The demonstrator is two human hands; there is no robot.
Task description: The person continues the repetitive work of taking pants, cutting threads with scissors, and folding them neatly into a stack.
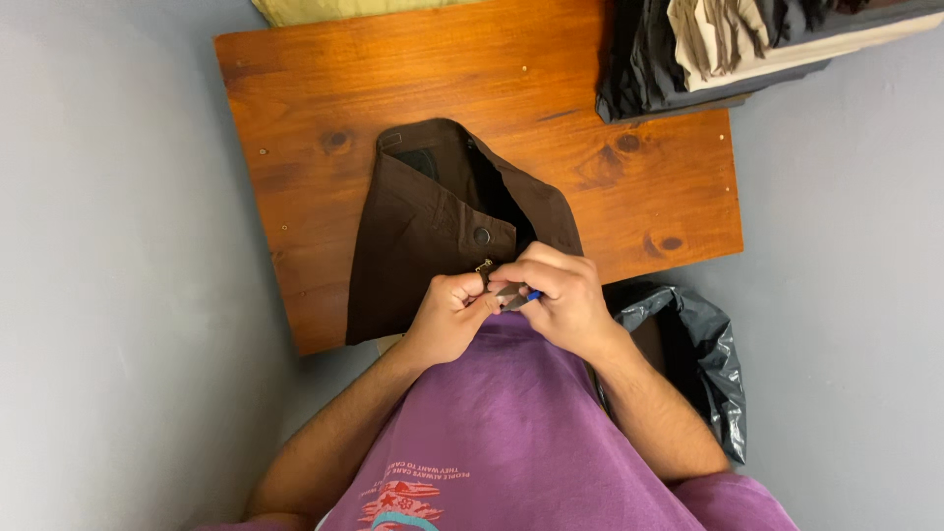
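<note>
Both my hands pinch the waistband of the dark brown cloth trousers (438,231).
My left grip (447,317) and right grip (560,295) close narrowly on it; folded dark garments (678,59) lie beyond on the wooden bench (295,118), a black plastic bag (703,344) right.

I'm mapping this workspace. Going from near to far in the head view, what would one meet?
Purple printed shirt → left hand and right hand together at a small grey tool → dark brown trousers → orange-brown wooden table → pale green cloth at the far edge.
</note>
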